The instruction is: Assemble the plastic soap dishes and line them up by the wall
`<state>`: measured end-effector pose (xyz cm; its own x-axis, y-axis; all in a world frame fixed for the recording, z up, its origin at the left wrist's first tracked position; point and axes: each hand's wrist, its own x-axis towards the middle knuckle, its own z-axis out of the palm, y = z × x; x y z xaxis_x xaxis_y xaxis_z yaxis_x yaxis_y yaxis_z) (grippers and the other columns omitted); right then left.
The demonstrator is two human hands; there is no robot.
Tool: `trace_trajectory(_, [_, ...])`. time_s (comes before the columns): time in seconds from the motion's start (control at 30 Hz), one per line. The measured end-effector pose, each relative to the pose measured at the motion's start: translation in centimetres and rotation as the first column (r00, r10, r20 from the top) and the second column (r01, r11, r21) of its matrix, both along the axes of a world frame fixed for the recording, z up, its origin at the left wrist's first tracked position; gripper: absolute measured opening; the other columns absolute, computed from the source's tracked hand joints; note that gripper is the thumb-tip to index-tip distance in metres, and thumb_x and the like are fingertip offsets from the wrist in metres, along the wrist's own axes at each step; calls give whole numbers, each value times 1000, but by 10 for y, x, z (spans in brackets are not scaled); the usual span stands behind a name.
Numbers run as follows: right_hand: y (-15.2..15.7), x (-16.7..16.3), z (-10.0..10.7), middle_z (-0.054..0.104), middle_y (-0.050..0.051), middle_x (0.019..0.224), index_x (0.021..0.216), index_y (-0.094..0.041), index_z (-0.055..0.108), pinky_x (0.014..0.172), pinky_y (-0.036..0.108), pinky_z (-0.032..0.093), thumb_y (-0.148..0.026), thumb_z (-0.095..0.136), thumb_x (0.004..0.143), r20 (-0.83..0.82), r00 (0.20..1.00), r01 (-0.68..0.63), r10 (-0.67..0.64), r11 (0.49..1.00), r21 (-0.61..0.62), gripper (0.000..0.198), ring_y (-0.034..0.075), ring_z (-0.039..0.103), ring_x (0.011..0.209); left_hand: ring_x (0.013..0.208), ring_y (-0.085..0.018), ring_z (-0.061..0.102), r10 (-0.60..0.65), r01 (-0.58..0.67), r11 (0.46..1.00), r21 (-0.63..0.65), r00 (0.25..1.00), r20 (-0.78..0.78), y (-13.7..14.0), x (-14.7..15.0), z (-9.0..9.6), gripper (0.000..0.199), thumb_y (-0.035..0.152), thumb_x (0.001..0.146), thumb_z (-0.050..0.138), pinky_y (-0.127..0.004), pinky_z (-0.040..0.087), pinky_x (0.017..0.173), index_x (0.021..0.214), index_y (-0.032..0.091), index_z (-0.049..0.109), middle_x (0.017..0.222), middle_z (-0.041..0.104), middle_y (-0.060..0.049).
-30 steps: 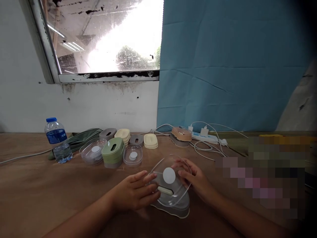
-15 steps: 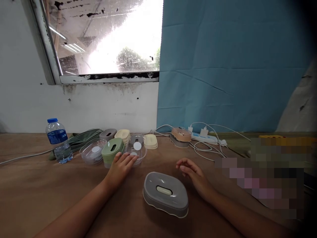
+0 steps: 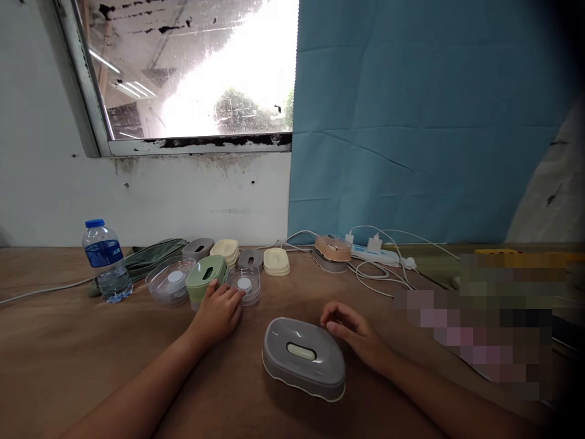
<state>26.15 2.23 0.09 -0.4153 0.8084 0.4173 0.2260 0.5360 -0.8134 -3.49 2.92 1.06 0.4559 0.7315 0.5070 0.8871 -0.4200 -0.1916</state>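
A grey oval soap-box-like case (image 3: 304,360) stands on the brown table in front of me, with a pale bar in its slot and a wavy pale lower rim. To its upper right, my right hand (image 3: 354,332) hovers with fingers loosely curled and nothing in them. My left hand (image 3: 217,314) has its bent fingers at the near rim of stacked clear plastic trays (image 3: 251,277); its thumb side is hidden. A white disc (image 3: 244,285) shows in the trays. Just left of them is a green case (image 3: 201,283), close behind the left fingers.
Behind stand another clear tray (image 3: 158,286), cream lids (image 3: 276,261), grey pieces (image 3: 250,258) and a peach-and-grey stack (image 3: 333,249). A water bottle (image 3: 107,262) and dark green cloth (image 3: 155,256) are at left. White cables (image 3: 381,271) and a power strip (image 3: 379,256) lie at right.
The clear tray under my left fingers, tilted up before, has come down level onto the stack. My left fingers have drawn in and lowered. My right hand has moved slightly down toward the grey case.
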Motion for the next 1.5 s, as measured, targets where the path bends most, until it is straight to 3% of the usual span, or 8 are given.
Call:
trace_trajectory(0.2, [-5, 2, 8, 40, 12, 120, 113, -19, 47, 95, 39, 30, -51, 61, 67, 255, 915, -340, 313, 938, 69, 58, 28, 39, 113, 89, -24, 54, 6, -6, 1000, -17, 1000, 24, 0, 2, 1, 21, 21, 81, 41, -47, 23, 92, 94, 17, 57, 89, 64, -6])
trace_trajectory(0.37, [-6, 2, 1, 36, 10, 127, 129, -21, 31, 98, 39, 29, -42, 75, 49, 406, 855, -364, 322, 931, 28, 94, 30, 37, 117, 112, -27, 43, -192, 199, 980, -27, 968, 161, -10, 6, 6, 42, 22, 75, 46, -45, 21, 96, 116, 18, 44, 120, 51, -10])
trace_trajectory(0.47, [-6, 1, -5, 37, 10, 127, 129, -22, 30, 97, 39, 31, -37, 76, 49, 430, 864, -307, 261, 951, 39, 93, 29, 38, 115, 112, -25, 44, -526, 561, 795, -231, 827, 196, -21, 15, 10, 56, 26, 66, 55, -39, 25, 97, 120, 19, 41, 122, 49, -9])
trace_trajectory(0.53, [-5, 1, -8, 38, 9, 127, 129, -24, 29, 97, 39, 32, -34, 76, 48, 425, 874, -278, 235, 960, 40, 94, 29, 39, 115, 110, -23, 46, -632, 679, 656, -330, 733, 252, -26, 23, 9, 53, 26, 65, 59, -36, 26, 97, 116, 20, 46, 120, 51, -7])
trace_trajectory(0.73, [-3, 0, -10, 38, 7, 126, 128, -25, 27, 96, 37, 32, -27, 77, 44, 403, 887, -239, 223, 971, -13, 98, 28, 40, 114, 104, -20, 53, -636, 769, 545, -334, 639, 433, -20, 30, -2, 34, 33, 74, 62, -34, 31, 94, 106, 23, 58, 102, 65, -5])
trace_trajectory(1.1, [1, -1, -9, 31, 8, 128, 124, -24, 36, 101, 38, 25, -38, 78, 46, 325, 908, -299, 264, 952, 64, 90, 27, 31, 121, 91, -19, 59, -514, 799, 573, -180, 521, 681, -21, 32, -4, 24, 29, 75, 62, -34, 39, 87, 96, 17, 64, 90, 67, -8])
trace_trajectory(1.3, [7, 0, -6, 49, 7, 110, 110, -22, 49, 87, 35, 38, -53, 66, 63, 131, 948, -286, 289, 957, -39, 58, 24, 48, 103, 93, -19, 57, -369, 727, 646, -234, 566, 737, -20, 30, -6, 25, 30, 81, 55, -31, 45, 82, 99, 15, 61, 100, 64, -10])
trace_trajectory(1.5, [11, 0, -9, 52, 7, 102, 92, -20, 56, 87, 35, 37, -44, 74, 57, 61, 969, -243, 240, 969, 37, 46, 23, 50, 99, 103, -19, 53, -368, 700, 675, -231, 591, 718, -22, 30, -5, 23, 29, 82, 52, -32, 41, 90, 101, 16, 56, 108, 60, -9])
